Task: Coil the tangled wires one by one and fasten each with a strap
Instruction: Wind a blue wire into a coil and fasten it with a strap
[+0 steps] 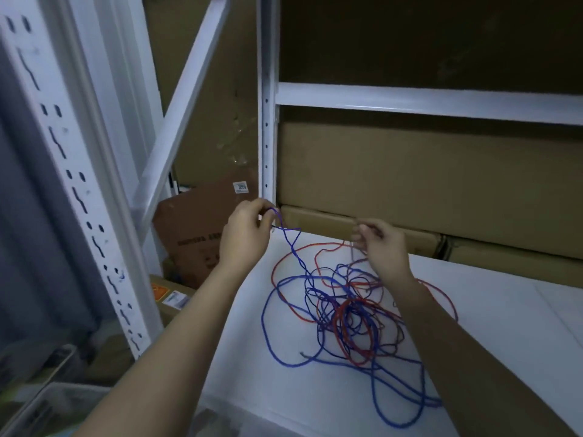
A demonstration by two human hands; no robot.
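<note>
Both forearms reach up from the bottom edge of the frame toward its centre, over a white tabletop (473, 310). On that surface, in the lower middle of the frame, lies a tangle of wires (350, 313), blue and red loops crossing over one another, with a long blue loop trailing toward the lower right.

At centre left, the left hand (244, 233) is raised above the table's far edge, its fingers curled and pinching a small loop of blue wire (295, 252). From that pinch two blue strands twist round each other and run down and to the right into the pile, so the tangle sits below and to the right of the grip.

Right of centre, the right hand (383, 244) hovers just above the upper edge of the tangle, fingers bent inward. It is blurred, and whether it holds a strand cannot be told.

Behind the table stand cardboard boxes (426, 171) and a white metal shelf frame (267, 121); a perforated white upright (67, 171) slants across the left of the frame.
</note>
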